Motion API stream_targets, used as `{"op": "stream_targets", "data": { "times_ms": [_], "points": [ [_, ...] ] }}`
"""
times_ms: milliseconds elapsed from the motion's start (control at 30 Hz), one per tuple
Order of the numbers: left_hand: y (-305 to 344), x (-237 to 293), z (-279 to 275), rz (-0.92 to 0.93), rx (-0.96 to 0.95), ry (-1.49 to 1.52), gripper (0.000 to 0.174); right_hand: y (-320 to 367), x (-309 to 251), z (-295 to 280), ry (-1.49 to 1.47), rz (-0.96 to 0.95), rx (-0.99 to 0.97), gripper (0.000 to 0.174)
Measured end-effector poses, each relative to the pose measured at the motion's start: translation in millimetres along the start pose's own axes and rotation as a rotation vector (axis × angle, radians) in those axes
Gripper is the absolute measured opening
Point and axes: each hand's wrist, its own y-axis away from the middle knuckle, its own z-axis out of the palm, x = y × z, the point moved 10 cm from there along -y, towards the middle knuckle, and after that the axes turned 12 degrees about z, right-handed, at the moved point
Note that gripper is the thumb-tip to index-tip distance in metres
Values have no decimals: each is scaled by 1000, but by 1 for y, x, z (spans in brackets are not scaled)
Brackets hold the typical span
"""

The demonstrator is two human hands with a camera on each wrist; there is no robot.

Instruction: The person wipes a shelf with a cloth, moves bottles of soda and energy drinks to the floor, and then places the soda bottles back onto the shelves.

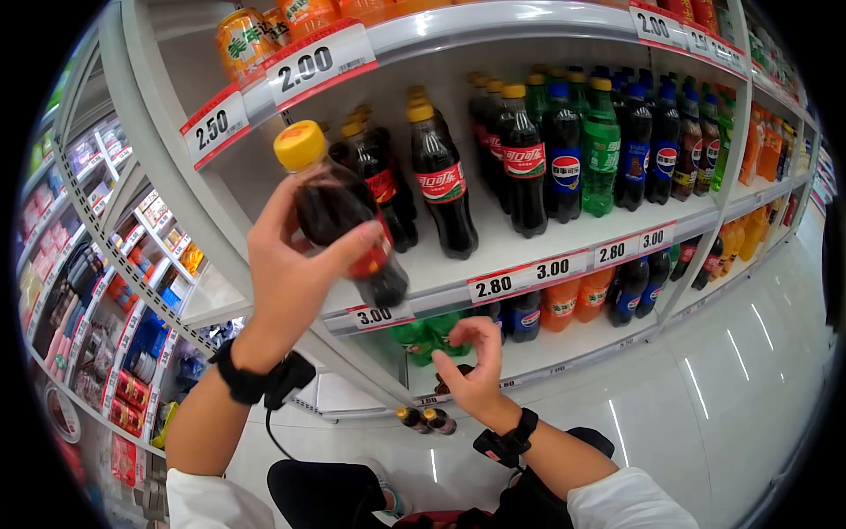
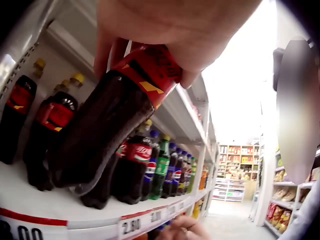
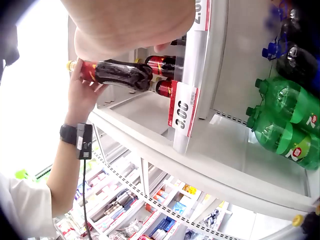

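Yellow-capped cola bottle point(image 1: 335, 204), tilted, gripped by left hand point(image 1: 293, 275) before drinks shelf point(image 1: 493, 260); right hand point(image 1: 480, 370) half-open, fingers loosely bent, lower down.

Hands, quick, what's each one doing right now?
Left hand: closed around a yellow-capped cola bottle with a red label, tilted in front of the shelf.
Right hand: holding nothing, fingers curled.

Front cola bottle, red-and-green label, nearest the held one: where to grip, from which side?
I'd grip the cola bottle round its label, from the aisle side, with the free right hand. It stands upright at its row's front; the wide gap to the right should admit fingers, while its shoulder narrows towards the yellow cap.
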Motion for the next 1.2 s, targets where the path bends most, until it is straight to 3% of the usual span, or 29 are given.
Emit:
{"op": "stream_targets", "data": {
  "times_ms": [67, 100, 133, 200, 233, 333, 400, 467, 500, 567, 600, 700, 867, 967, 1033, 1167, 1200],
  "points": [
    [7, 17, 3, -36, -80, 10, 61, 1, -17, 6, 17, -55, -59, 67],
    [18, 14, 17, -156, -234, 37, 64, 1, -19, 13, 11, -50, -147, 83],
    [33, 10, 33, -278, -387, 65, 67, 3, -23, 16, 3, -51, -155, 83],
    [50, 8, 54, -340, -518, 69, 69, 14, -28, 36, -268, 66, -392, 89],
    [59, 4, 64, -361, -566, 101, 69, 22, -29, 48, -419, 244, -527, 93],
    [63, 13, 85, -165, -685, 23, 60, 22, -16, 45, -425, 462, -464, 90],
    [60, 14, 90, -146, -718, 49, 54, 17, -19, 40, -420, 389, -423, 82],
    [58, 6, 101, -136, -940, 46, 45, 18, -3, 28, -343, 315, -342, 72],
    [54, -39, 90, -329, -725, 237, 39, 19, 1, 23, -318, 364, -275, 64],
    [9, -66, 70, -356, -468, 144, 37, 20, 7, 19, -334, 394, -235, 62],
    [-12, -77, 60, -202, -383, 20, 35, 20, 13, 16, -350, 427, -193, 60],
    [-51, -146, 28, -124, -161, -341, 53, 17, 16, 10, -330, 408, -119, 57],
    [-71, -200, 31, -215, -100, -401, 67, 14, 15, -2, -295, 391, -48, 57],
    [-71, -189, 44, -257, -133, -416, 68, 15, 18, -4, -326, 428, -31, 57],
    [-59, -185, 47, -439, -102, -350, 67, 14, 15, -6, -329, 430, -27, 57],
    [-55, -183, 45, -443, -91, -241, 62, 16, 15, -10, -327, 398, -4, 58],
    [-61, -176, 41, -325, -96, -335, 59, 16, 15, -10, -325, 400, -5, 58]
  ]
}}
